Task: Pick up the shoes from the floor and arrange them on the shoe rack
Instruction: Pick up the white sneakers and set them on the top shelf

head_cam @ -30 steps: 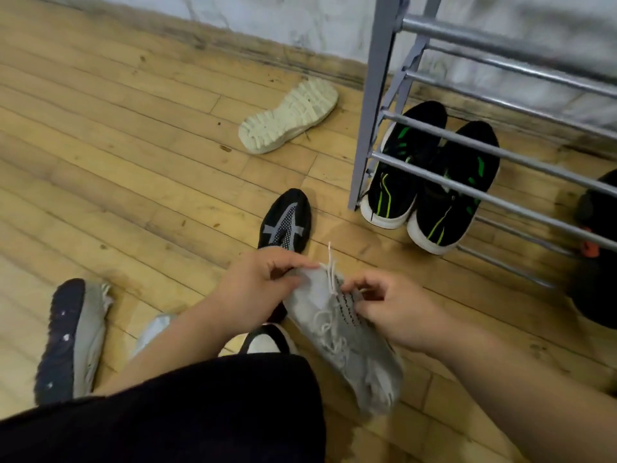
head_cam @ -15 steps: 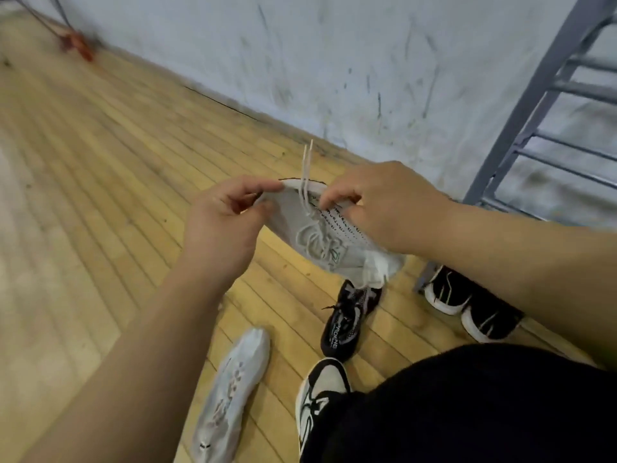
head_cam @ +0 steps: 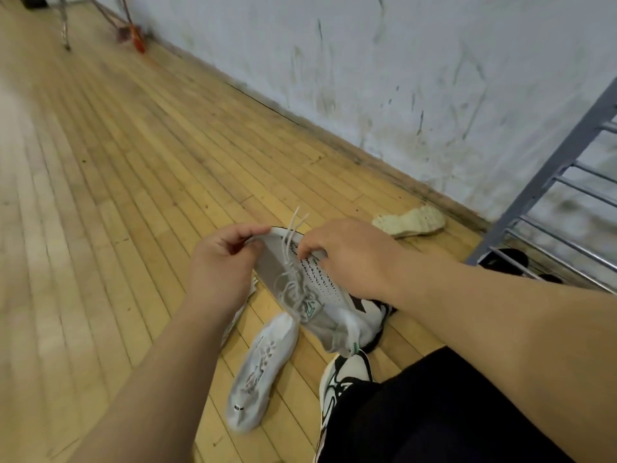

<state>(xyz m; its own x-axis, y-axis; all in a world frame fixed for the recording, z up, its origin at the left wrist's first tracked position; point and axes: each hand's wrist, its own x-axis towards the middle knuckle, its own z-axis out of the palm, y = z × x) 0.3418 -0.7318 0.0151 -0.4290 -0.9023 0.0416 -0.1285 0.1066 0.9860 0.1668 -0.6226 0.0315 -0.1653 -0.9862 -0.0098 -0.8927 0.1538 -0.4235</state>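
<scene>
A grey-white laced sneaker [head_cam: 302,289] is held off the floor in the middle of the view. My left hand [head_cam: 222,265] pinches its far left edge and my right hand [head_cam: 347,253] grips its far right edge; its laces stick up between them. Below it a pale grey shoe [head_cam: 258,372] lies on the wooden floor. Over by the wall a cream shoe [head_cam: 409,220] lies sole up. The grey metal shoe rack [head_cam: 534,192] stands at the right edge, with black shoes [head_cam: 504,259] under its lowest bars. A black shoe [head_cam: 379,312] is mostly hidden behind the held sneaker.
My own foot in a white and black shoe [head_cam: 344,379] and a black trouser leg [head_cam: 434,412] fill the lower right. A scuffed white wall [head_cam: 367,78] runs along the right. An orange object [head_cam: 135,40] and thin metal legs [head_cam: 63,25] stand far back left.
The view has swung from the rack toward the open floor and wall. The sneaker stays in both hands and sits lower in the view than half a second ago.
</scene>
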